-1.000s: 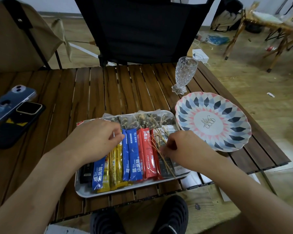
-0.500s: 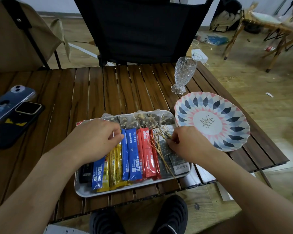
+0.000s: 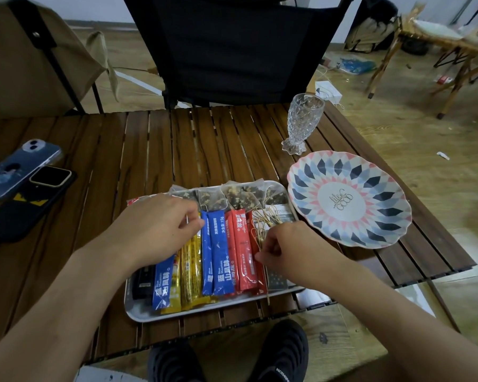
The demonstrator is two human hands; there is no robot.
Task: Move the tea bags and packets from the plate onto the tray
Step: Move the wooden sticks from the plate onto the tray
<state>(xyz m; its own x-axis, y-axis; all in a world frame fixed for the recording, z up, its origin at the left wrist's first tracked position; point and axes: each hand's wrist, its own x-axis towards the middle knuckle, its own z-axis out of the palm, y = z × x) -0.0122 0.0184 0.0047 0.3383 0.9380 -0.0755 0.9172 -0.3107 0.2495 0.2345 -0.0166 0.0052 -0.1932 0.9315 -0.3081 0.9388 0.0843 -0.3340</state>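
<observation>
Under the fingers of both hands sits the tray [image 3: 177, 312], already loaded: tea bags [image 3: 232, 197] in a row beyond the fingertips, packets [image 3: 218, 252] in blue, red and yellow side by side between the two hands. Plate [image 3: 348, 199] holds nothing, on the bench [image 3: 94, 188] just beyond the right hand.

Left hand [image 3: 155, 227]: fingers bent down onto the upper ends of the yellow packets, thumb beside a blue one; pinching or only pressing, cannot tell. Right hand [image 3: 284, 249]: thumb and forefinger closed together on the thin tan strings [image 3: 262, 224] that trail from the tea bags over the red packets.

Step, as judged: transfer looks done, now tidying the load. Next move likely calls for laying the strings flat without dragging a bag, then letting go with both hands.
</observation>
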